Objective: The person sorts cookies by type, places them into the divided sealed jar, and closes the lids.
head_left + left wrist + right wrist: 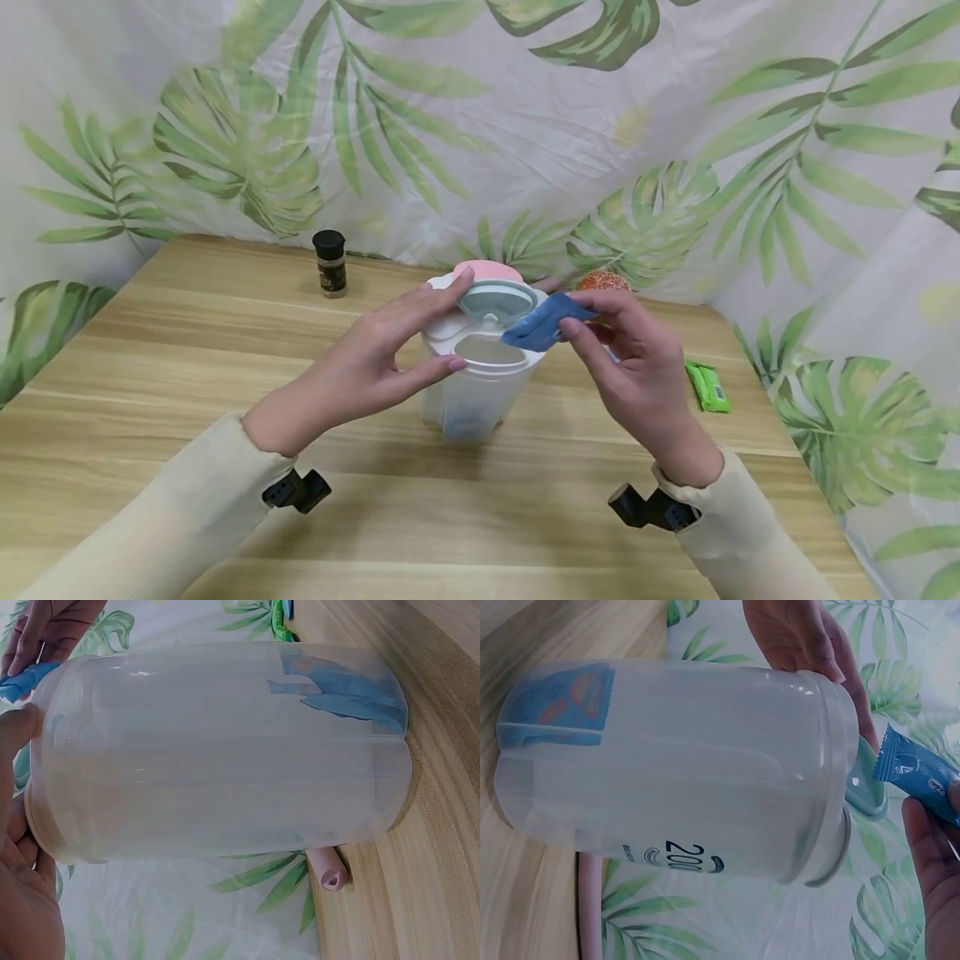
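Observation:
A tall translucent storage container [472, 408] stands on the table, its grey-green flap [498, 305] raised over an opening. My left hand [367, 346] holds the container's top, thumb on the near rim and fingers by the raised flap. Between thumb and fingers, my right hand [633, 354] pinches a small blue sachet [542, 325] just above the right side of the opening. Inside the container, blue packets [570, 705] lie at the bottom; the left wrist view shows a blue packet [352, 694] through the wall too. A pink flap [489, 271] shows at the lid's far side.
A black-capped spice jar [330, 265] stands at the back left of the wooden table [187, 350]. To the right lies a green packet [707, 387]. Behind my right hand is a partly hidden orange-red round object [603, 281]. A pink cylindrical thing [328, 870] lies behind the container.

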`<state>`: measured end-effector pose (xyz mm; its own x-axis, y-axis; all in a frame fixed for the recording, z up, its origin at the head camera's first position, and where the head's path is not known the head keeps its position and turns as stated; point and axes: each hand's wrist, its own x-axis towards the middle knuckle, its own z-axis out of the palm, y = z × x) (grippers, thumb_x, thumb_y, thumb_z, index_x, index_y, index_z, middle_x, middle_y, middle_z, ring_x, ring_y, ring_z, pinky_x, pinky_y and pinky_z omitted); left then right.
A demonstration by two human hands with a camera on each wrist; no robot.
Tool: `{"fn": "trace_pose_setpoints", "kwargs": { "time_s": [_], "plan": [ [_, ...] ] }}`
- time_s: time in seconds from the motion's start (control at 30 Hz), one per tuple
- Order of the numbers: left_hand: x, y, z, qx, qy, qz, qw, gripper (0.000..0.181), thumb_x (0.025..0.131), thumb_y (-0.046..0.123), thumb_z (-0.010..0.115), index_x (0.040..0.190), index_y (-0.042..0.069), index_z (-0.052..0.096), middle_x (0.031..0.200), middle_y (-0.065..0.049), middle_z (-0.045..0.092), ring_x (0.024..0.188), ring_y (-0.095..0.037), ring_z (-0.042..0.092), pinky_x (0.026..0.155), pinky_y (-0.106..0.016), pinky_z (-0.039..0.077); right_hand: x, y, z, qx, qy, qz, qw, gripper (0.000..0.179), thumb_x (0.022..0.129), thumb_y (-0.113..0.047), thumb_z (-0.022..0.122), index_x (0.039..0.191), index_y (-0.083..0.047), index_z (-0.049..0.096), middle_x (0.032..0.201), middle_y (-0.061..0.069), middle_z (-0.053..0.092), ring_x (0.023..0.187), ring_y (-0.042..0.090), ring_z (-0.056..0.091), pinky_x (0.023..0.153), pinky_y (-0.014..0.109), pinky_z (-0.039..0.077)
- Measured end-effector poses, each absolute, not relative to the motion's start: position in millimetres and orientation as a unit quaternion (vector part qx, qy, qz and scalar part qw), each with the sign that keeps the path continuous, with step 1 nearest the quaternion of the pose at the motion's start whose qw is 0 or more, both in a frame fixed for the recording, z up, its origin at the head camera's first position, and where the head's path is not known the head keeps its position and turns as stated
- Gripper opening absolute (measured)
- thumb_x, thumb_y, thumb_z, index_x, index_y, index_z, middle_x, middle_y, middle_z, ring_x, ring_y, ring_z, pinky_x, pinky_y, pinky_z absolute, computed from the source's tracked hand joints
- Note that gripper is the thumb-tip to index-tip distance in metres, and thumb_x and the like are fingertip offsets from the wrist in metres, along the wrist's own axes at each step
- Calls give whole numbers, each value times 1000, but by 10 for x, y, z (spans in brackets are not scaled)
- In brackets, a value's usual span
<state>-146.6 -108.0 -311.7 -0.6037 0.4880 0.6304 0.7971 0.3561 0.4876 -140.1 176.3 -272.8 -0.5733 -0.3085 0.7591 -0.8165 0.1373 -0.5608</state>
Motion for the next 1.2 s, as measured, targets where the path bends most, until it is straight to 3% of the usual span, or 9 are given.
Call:
{"fn": "trace_pose_setpoints", "kwargs": {
  "time_s": [0.1, 0.23, 0.33, 0.53, 0.77, 0.93, 1.2],
  "plan": [
    [-1472, -1075, -3105, -401, -800, -403, 194, 87, 91, 11, 83, 164, 16, 37, 149, -11, 62, 135, -25, 60, 128, -46, 38, -1415, 1699, -2728, 407, -720, 507, 243, 18, 93, 14, 67, 111, 17, 65, 105, 6, 76, 93, 0, 69, 82, 14, 60],
    [-1465, -1075, -3099, -397, -804, -399, 193, 87, 91, 12, 83, 164, 17, 37, 150, -10, 61, 138, -25, 58, 121, -44, 46, -1428, 1641, -2749, 421, -738, 466, 247, 22, 90, 18, 69, 112, 13, 68, 102, 24, 76, 100, -3, 70, 88, 17, 62],
    [-1463, -1064, -3102, -400, -803, -399, 190, 86, 91, 12, 82, 164, 17, 37, 149, -10, 62, 136, -24, 59, 119, -43, 48, -1427, 1624, -2787, 430, -753, 435, 243, 28, 87, 19, 71, 113, 7, 72, 104, 20, 78, 99, 2, 72, 91, 17, 61],
    [-1477, -1053, -3109, -408, -794, -407, 195, 84, 92, 10, 81, 164, 15, 37, 149, -12, 62, 135, -25, 60, 130, -49, 35, -1426, 1613, -2853, 463, -765, 394, 213, 30, 86, 13, 77, 112, -1, 75, 106, 12, 78, 96, 19, 75, 88, 15, 60],
    [-1467, -1059, -3111, -406, -797, -402, 196, 85, 92, 11, 81, 164, 14, 37, 149, -12, 62, 137, -26, 59, 126, -47, 40, -1428, 1608, -2885, 480, -767, 374, 205, 22, 87, 7, 79, 106, -3, 76, 107, 10, 78, 101, 21, 75, 95, 17, 58],
    [-1465, -1059, -3119, -405, -797, -401, 200, 86, 91, 11, 82, 164, 14, 37, 152, -13, 60, 137, -26, 58, 130, -49, 34, -1426, 1624, -2916, 477, -776, 363, 196, 18, 88, 4, 79, 105, -3, 79, 113, 11, 76, 106, 22, 74, 98, 15, 56],
    [-1475, -1062, -3124, -405, -796, -402, 200, 85, 91, 10, 82, 163, 14, 38, 151, -13, 60, 138, -26, 58, 130, -48, 34, -1440, 1642, -2948, 480, -776, 366, 182, 18, 90, 4, 77, 108, -1, 80, 117, 12, 74, 109, 23, 72, 98, 14, 56]
  ]
}}
